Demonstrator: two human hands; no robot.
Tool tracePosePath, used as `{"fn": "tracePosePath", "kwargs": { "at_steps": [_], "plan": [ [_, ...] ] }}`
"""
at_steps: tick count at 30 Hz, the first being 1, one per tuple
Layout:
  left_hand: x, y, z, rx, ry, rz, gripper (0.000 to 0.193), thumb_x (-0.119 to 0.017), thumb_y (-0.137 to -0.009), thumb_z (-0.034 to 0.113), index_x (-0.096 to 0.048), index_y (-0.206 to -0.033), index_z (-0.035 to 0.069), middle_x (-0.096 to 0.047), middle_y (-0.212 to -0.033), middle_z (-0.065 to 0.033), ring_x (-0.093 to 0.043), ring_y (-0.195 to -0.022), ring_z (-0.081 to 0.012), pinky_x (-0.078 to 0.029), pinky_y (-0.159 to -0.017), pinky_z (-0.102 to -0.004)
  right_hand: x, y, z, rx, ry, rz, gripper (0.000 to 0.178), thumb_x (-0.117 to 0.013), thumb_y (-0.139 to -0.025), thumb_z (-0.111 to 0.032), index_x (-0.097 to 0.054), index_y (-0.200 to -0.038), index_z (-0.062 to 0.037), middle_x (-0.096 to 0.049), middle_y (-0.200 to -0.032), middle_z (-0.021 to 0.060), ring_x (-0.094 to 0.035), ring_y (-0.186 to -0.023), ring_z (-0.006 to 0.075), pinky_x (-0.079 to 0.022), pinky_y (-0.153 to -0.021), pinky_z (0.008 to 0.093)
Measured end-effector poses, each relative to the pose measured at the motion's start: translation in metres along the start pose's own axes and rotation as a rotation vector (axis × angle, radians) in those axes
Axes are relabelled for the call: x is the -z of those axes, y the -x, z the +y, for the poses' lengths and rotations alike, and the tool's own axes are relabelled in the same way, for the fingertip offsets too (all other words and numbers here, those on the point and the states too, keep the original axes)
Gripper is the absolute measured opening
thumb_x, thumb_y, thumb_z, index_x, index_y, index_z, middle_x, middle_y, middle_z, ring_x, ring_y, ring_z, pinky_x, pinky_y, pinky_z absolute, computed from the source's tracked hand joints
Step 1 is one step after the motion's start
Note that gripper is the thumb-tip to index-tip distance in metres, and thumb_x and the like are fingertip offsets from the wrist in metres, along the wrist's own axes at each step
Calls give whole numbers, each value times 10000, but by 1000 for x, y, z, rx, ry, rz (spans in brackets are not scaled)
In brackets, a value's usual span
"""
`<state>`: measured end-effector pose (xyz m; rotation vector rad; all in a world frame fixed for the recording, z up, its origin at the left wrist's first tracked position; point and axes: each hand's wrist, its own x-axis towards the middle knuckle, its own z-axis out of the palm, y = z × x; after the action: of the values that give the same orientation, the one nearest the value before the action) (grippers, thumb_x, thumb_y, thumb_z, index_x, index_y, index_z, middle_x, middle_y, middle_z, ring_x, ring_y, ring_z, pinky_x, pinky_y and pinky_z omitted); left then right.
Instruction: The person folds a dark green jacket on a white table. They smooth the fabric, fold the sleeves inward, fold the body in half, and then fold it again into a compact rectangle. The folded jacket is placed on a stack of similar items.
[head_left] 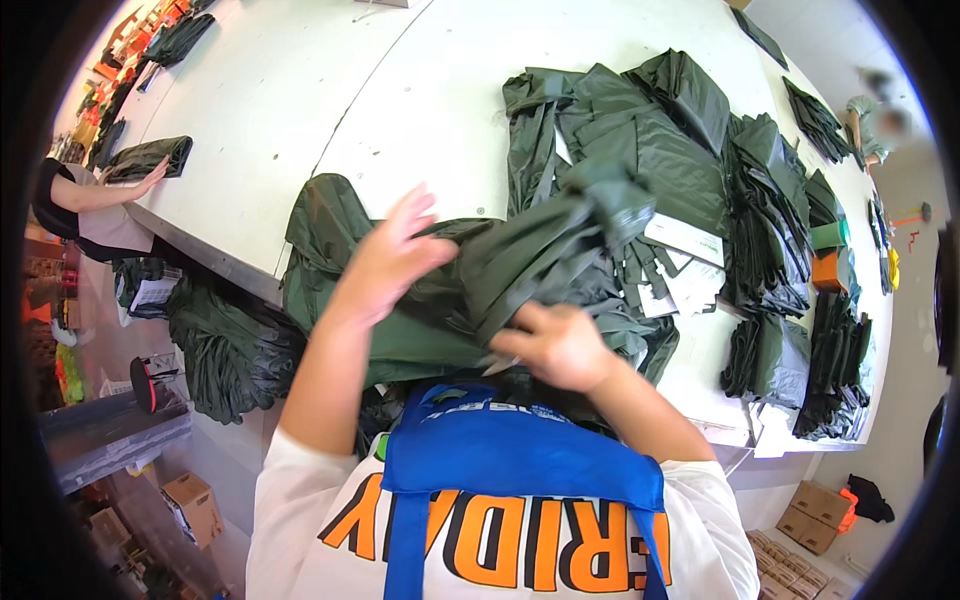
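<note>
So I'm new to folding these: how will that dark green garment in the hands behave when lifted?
Probably floppy: the dark green garment sags and creases between the left hand and right hand. Its sheen suggests thin, slippery cloth. Likely light, since it bunches easily.

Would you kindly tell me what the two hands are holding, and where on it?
Both hold a dark green fabric piece: the left hand lies on its upper left folds, the right hand grips its lower edge.
</note>
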<state>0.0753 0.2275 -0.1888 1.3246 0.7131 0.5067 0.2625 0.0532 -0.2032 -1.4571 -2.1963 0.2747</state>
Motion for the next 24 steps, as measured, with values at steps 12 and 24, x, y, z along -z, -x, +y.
{"fn": "tracePosePath", "kwargs": {
  "at_steps": [12,24],
  "plan": [
    [-71,6,-5,-312,-345,-34,433,-656,-749,-74,-479,-1116,77,-603,-925,-53,-577,-843,-114,-456,-763,-255,22,24,-22,-580,-137,782,339,-758,-672,-3,-657,-992,-48,-608,-901,93,-570,-681,195,-443,-500,281],
    [-78,34,20,136,32,-89,150,-634,-885,89,-527,-973,33,-626,-778,-57,-565,-600,-99,-462,-546,-198,30,14,-11,-17,117,741,203,-666,-513,-93,-605,-705,-109,-478,-702,34,-505,-555,195,-377,-446,302]
  ]
}}
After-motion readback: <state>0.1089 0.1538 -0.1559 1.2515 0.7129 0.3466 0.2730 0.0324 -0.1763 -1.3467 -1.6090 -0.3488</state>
